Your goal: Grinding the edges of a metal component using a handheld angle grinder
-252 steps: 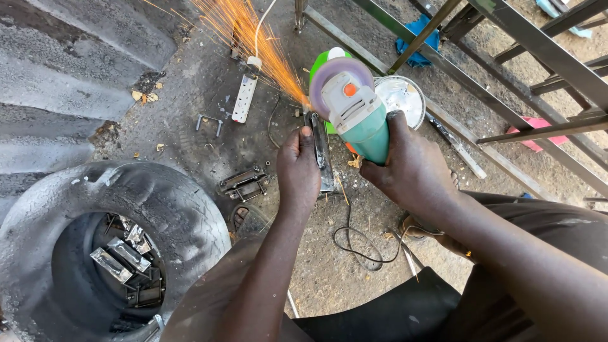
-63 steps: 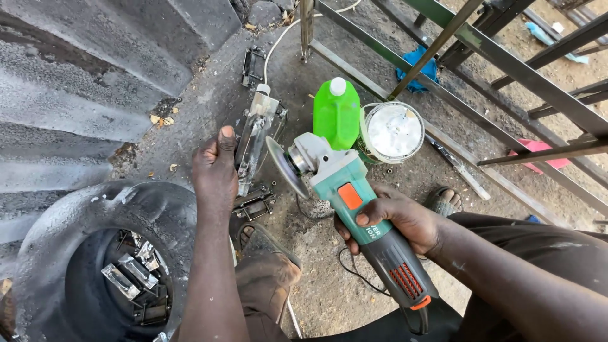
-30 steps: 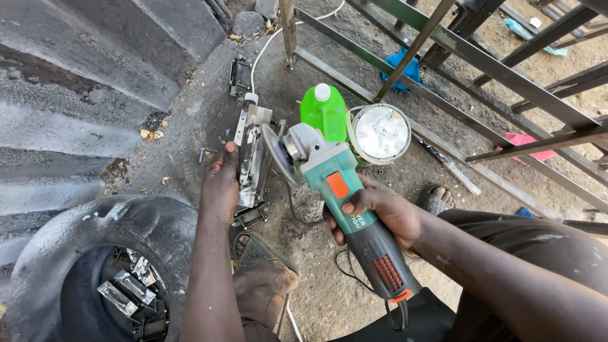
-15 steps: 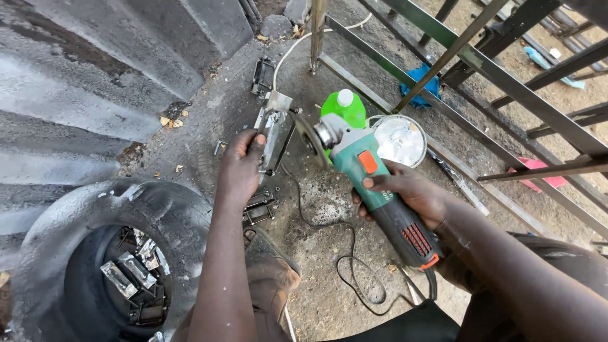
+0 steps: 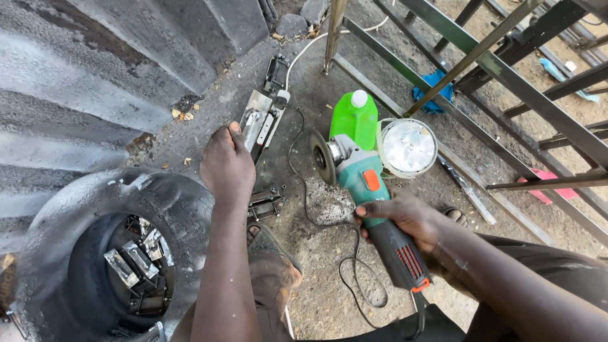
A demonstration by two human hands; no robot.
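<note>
Dusty concrete floor (image 5: 329,297), corrugated metal at far left. Below the left hand (image 5: 227,166), a dark tyre (image 5: 44,253) with metal scraps inside. Left hand pressed flat, fingers loosely spread, on a shiny metal bracket (image 5: 254,123). Right hand (image 5: 399,218) closed round a green angle grinder (image 5: 364,196), disc just right of the bracket. Beyond the right hand, a green jug (image 5: 354,117) and a white tub (image 5: 410,147).

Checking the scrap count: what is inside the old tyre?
Several small shiny metal pieces lie inside the tyre. Its wall and the left arm hide the rest.
</note>
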